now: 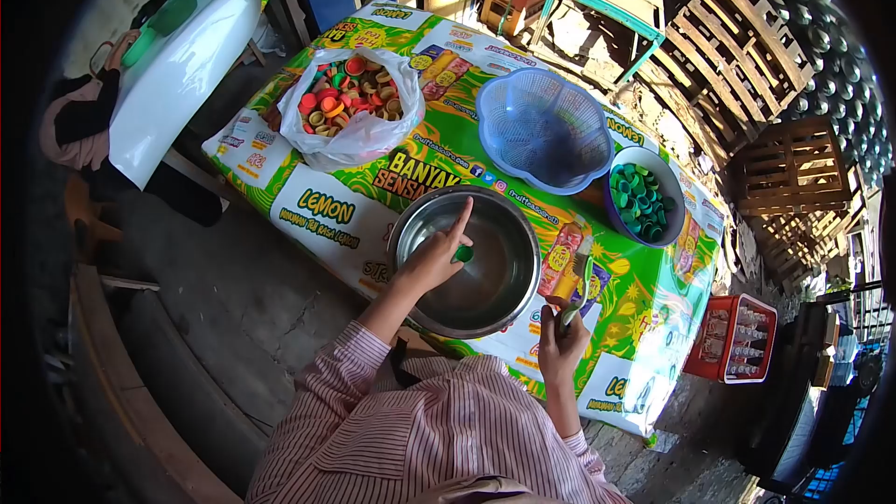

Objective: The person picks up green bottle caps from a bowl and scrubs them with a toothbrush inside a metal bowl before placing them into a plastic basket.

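Note:
My left hand (431, 261) is over the steel basin (511, 294), its index finger stretched out. Thumb and other fingers pinch a green bottle cap (463, 253). To the right of the basin, my right hand (562, 343) is closed on the handle of a slim curved tool (586, 287) whose thin end points up and away; I cannot tell its exact kind. A white plastic bag (327, 151) full of red, orange and yellow caps (329, 112) stands open beyond the basin on the left. Green caps (642, 201) fill a purple-and-white bowl (669, 235) on the right.
A blue perforated plastic basket (546, 126) sits between bag and bowl on the printed table cover (317, 215). At left, another person (79, 121) is beside a white curved surface (187, 75). A red bottle crate (733, 341) and wooden pallets (728, 51) lie beyond the table.

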A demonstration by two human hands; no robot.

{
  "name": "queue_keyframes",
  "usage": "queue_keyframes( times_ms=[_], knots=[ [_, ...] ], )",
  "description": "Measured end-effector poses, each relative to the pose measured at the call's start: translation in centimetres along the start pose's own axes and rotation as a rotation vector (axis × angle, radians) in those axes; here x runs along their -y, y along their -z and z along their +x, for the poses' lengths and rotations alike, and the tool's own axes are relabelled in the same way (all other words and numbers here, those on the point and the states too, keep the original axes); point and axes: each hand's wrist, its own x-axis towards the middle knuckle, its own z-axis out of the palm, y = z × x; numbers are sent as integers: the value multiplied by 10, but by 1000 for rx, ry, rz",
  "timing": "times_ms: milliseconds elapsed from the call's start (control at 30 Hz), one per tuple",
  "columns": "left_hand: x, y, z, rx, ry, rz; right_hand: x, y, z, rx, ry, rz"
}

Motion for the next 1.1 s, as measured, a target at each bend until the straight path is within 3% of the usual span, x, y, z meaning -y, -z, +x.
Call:
queue_keyframes(
  times_ms=[233,433,833,1033,1100],
  knots=[
    [2,-2,2,-16,-8,-27,-5,4,-1,-12,-2,9],
    [3,-2,-1,-104,-68,-62,-1,4,-3,109,-83,-17],
    [-3,8,-9,-173,-113,-53,-13,-8,2,209,45,-146],
    [-11,13,-18,-134,25,-63,-16,-10,0,282,143,-258],
    [-11,9,-23,-223,-30,40,-7,-9,0,293,165,-340]
  ],
)
